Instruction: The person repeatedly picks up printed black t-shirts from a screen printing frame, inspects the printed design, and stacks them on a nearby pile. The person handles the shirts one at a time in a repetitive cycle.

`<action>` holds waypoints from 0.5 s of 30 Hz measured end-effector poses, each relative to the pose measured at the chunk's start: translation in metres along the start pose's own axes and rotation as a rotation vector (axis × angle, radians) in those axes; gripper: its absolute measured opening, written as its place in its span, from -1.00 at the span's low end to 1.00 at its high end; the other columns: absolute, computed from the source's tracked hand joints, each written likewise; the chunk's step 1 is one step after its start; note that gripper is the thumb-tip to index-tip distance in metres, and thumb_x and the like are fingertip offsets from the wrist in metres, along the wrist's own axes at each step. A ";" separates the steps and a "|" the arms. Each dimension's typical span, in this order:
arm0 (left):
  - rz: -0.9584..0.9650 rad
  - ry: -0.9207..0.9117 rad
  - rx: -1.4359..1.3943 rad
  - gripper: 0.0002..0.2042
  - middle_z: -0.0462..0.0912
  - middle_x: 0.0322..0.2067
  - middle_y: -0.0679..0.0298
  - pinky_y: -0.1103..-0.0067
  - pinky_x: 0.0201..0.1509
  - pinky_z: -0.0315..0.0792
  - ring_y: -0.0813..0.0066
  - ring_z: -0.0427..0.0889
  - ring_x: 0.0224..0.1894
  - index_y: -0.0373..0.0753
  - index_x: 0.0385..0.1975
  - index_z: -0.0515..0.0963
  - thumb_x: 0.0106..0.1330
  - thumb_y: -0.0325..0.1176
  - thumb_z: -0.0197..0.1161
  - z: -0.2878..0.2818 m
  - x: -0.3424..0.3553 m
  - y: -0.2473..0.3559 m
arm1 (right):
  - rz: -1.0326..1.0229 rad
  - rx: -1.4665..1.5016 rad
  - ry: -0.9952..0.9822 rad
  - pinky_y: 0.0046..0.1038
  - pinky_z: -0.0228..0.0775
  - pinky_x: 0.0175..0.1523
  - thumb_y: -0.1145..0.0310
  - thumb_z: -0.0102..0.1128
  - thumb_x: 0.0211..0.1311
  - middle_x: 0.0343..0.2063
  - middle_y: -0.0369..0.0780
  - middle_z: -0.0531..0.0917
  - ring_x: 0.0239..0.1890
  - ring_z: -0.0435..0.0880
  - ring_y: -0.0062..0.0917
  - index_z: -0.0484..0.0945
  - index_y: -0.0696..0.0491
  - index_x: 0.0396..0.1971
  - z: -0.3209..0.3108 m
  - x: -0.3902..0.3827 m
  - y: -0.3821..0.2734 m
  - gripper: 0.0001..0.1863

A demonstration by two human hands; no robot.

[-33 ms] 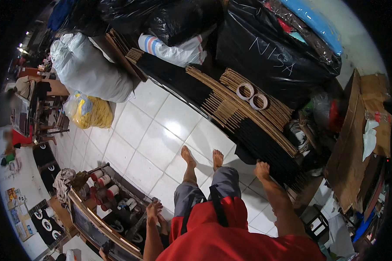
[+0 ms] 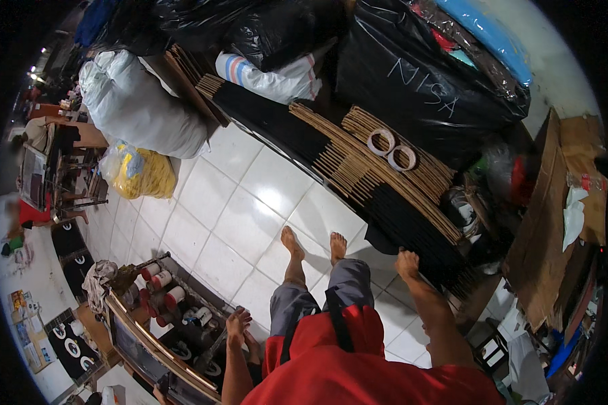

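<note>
The person's right hand is reaching out to the near edge of the long rack, its fingers curling in at the corner of a black cloth flap. The flap is hanging out over the white tiled floor, just beyond the knees, beside a stack of thin brown slats. The step in hand is probably a handling of this flap at its edge; the next move seems to be calling for a sure pinch on that corner, clear of the slats.

The left hand is hovering or resting beside the cart of red-and-white containers, its fingers bending loosely; I cannot tell whether it is touching anything. The right fingertips are hiding behind the knuckles, so whether they are actually pinching the cloth is, in fairness, uncertain. The left forearm is partly covering a shape beside it, and the rack's far-right end is sinking into shadow.
</note>
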State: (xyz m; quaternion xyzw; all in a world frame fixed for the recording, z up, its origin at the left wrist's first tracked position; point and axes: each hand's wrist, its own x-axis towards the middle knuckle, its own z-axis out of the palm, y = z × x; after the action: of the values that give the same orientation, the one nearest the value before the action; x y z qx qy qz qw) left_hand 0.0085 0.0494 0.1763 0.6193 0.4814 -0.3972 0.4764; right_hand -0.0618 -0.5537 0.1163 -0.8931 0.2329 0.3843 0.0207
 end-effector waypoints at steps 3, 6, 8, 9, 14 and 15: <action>0.050 0.041 0.067 -0.62 0.60 -0.26 0.16 0.53 -0.21 0.39 0.39 0.59 -0.28 -0.38 0.01 0.38 0.22 -0.36 0.14 0.015 -0.009 0.028 | -0.019 -0.018 0.006 -0.32 0.47 -0.14 0.45 0.01 0.09 -0.37 -0.08 0.64 -0.28 0.64 -0.28 0.47 0.19 -0.08 -0.003 0.006 0.004 -0.65; 0.090 0.047 0.090 -0.62 0.60 -0.28 0.19 0.55 -0.23 0.40 0.43 0.59 -0.30 -0.35 0.00 0.40 0.19 -0.35 0.16 0.026 -0.020 0.040 | -0.026 -0.049 -0.037 -0.37 0.50 -0.19 0.46 0.02 0.09 -0.39 -0.07 0.64 -0.29 0.65 -0.33 0.47 0.22 -0.10 -0.004 0.008 0.006 -0.66; 0.076 0.072 0.044 -0.64 0.61 -0.37 0.25 0.62 -0.36 0.42 0.51 0.59 -0.41 -0.33 -0.04 0.42 0.17 -0.34 0.18 0.025 -0.025 0.036 | -0.036 -0.052 -0.045 -0.38 0.50 -0.19 0.46 0.03 0.08 -0.39 -0.07 0.64 -0.29 0.65 -0.34 0.46 0.23 -0.11 -0.002 0.008 0.006 -0.66; 0.091 0.065 0.024 -0.65 0.62 -0.42 0.28 0.66 -0.43 0.43 0.56 0.59 -0.46 -0.31 -0.06 0.43 0.16 -0.33 0.19 0.025 -0.026 0.031 | -0.023 -0.059 -0.031 -0.39 0.50 -0.20 0.46 0.03 0.08 -0.39 -0.06 0.64 -0.28 0.65 -0.35 0.46 0.24 -0.11 -0.001 0.008 0.007 -0.66; 0.064 0.104 0.117 -0.73 0.62 -0.38 0.29 0.55 -0.37 0.46 0.46 0.61 -0.42 -0.18 -0.16 0.49 0.20 -0.21 0.11 0.009 -0.023 -0.004 | -0.061 -0.102 0.077 -0.35 0.49 -0.25 0.45 0.02 0.07 -0.42 -0.12 0.64 -0.36 0.64 -0.32 0.45 0.21 -0.09 0.012 0.009 0.010 -0.64; 0.054 0.098 0.088 -0.74 0.61 -0.38 0.29 0.55 -0.38 0.46 0.45 0.61 -0.42 -0.17 -0.18 0.49 0.21 -0.21 0.10 0.007 -0.021 -0.010 | -0.054 -0.083 0.089 -0.34 0.49 -0.26 0.46 0.01 0.08 -0.40 -0.11 0.64 -0.35 0.64 -0.31 0.45 0.21 -0.10 0.013 0.010 0.010 -0.66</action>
State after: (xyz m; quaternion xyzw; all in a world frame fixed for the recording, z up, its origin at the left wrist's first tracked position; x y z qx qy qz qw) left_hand -0.0066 0.0387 0.1924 0.6712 0.4694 -0.3743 0.4347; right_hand -0.0693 -0.5637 0.1017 -0.9153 0.1935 0.3529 -0.0162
